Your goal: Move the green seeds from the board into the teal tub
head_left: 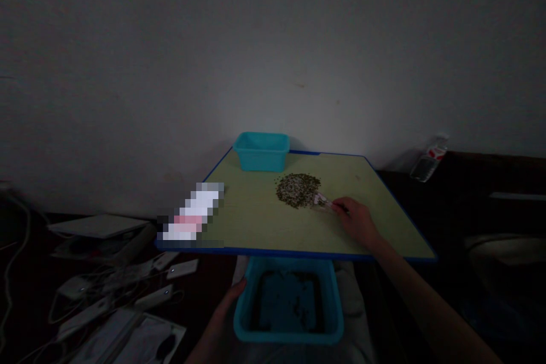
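- The near tub (pixel 289 336) sits at the lap, below the tabletop's front edge, with dark bits scattered inside; its opening faces up.
- The left hand (pixel 234 291) is at the near tub's left wall, the thumb side by the rim; the other fingers are hidden, so how firmly they grip cannot be told. The tabletop's front edge lies between this hand and the seed pile.
- The right hand (pixel 354 219), over the tabletop (pixel 264 230), is the nearer one to the pile, its fingers closed in a pinch on one end of a small pale tool (pixel 323 201).
- The tool's long axis runs from the fingertips leftward and slightly away, its far end at the pile's right-hand near edge.
- The seed pile (pixel 296 189) lies loose on the tabletop, left of the right hand and a little farther off.
- The far tub (pixel 261 160) stands upright beyond the pile, to its left.
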`<state>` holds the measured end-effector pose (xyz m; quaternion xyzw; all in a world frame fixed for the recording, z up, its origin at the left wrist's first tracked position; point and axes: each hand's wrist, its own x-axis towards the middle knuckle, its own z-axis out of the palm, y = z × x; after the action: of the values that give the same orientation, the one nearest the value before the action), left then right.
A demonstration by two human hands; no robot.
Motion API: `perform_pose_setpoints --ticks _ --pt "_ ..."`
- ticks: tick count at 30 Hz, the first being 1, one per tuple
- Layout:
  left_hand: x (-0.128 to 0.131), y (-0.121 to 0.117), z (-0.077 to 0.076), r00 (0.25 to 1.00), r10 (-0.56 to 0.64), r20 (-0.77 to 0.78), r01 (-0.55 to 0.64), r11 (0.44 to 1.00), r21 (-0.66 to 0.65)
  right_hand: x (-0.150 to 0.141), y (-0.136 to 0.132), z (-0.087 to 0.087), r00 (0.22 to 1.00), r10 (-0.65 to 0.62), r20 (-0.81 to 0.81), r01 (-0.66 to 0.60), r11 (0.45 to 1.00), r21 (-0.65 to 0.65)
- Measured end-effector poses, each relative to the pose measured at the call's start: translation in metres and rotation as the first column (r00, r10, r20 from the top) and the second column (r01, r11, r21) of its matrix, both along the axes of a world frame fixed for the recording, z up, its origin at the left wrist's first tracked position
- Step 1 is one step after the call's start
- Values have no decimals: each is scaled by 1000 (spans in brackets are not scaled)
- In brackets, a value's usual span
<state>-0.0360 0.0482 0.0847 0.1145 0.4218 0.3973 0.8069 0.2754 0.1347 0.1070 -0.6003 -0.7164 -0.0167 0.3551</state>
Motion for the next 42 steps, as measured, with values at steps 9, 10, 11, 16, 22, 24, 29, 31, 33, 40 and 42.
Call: perform_pose_setpoints --ticks 9,10,11,16,22,24,29,31,33,40,42 --pt "1 -2 4 1000 1 -9 -2 1000 -21 0 0 1 1000 -10 10 10 1000 21" --pt "0 -1 4 1000 3 -5 -3 1000 -22 0 0 0 1000 -14 7 14 1000 21" --pt "0 -1 3 1000 2 -3 -2 1000 -20 1 1 -1 1000 -16 6 16 1000 19" --pt "0 -2 2 999 24 -40 -23 1000 20 1 1 0 1000 -20 3 20 1000 -2" --pt "2 -2 6 1000 4 -5 -4 1000 0 -1 2 2 1000 -10 4 10 1000 -5" --pt "1 -1 6 999 13 -29 -13 1000 -8 -2 1 3 1000 -12 0 12 1000 -3" --pt "-2 1 1 999 29 -42 -28 999 26 -3 1 4 1000 -1 4 1 1000 -11" --pt "-3 0 -1 999 21 -42 -20 1000 19 -3 2 4 1000 0 4 0 1000 -16" --pt "-4 0 -2 999 24 -43 -23 1000 20 -3 4 4 1000 -4 4 4 1000 -20" --pt "-3 -1 2 999 27 32 -27 999 -23 -9 10 6 1000 23 -4 -23 1000 -18" --pt "-4 -1 -1 999 17 37 -16 999 -40 -10 10 5 1000 22 -2 -22 1000 -11"
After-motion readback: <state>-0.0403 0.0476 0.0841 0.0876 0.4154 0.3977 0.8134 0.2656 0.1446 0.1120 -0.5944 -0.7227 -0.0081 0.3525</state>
